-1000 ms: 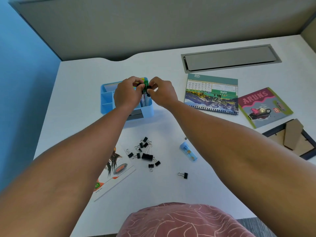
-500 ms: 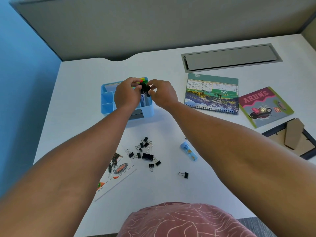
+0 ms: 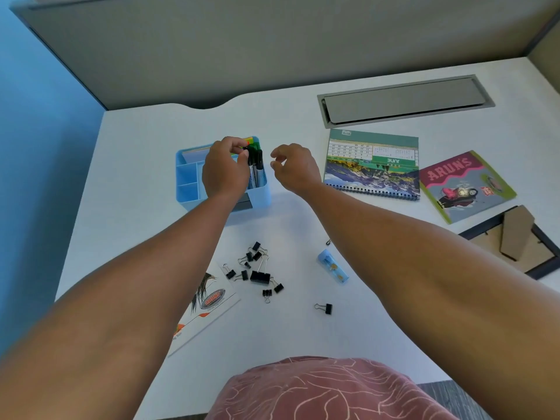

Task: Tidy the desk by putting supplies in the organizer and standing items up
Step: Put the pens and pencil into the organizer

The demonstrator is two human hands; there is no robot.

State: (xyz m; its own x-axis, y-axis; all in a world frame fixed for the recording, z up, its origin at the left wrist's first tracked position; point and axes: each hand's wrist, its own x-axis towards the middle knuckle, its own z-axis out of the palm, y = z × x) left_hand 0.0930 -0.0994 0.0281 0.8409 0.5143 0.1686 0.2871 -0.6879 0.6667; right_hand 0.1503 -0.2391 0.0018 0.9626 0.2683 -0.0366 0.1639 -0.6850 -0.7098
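Left hand [image 3: 225,168] pinches a marker [image 3: 251,165] in the organizer [image 3: 194,180]; right hand [image 3: 295,168] hangs loosely curled, empty.

I see bare desk [image 3: 145,153] in the upper left of the frame, open for a pass to the organizer [image 3: 194,180], whose right compartment is crowded by upright markers [image 3: 257,168]. Lower centre, scattered binder clips [image 3: 257,269] block the way, with the calendar [image 3: 372,165] and booklet [image 3: 466,186] filling the right.

I see a blue organizer [image 3: 257,201] with markers [image 3: 257,168] standing inside. Black clips [image 3: 256,272] lie loose on the desk [image 3: 151,131].
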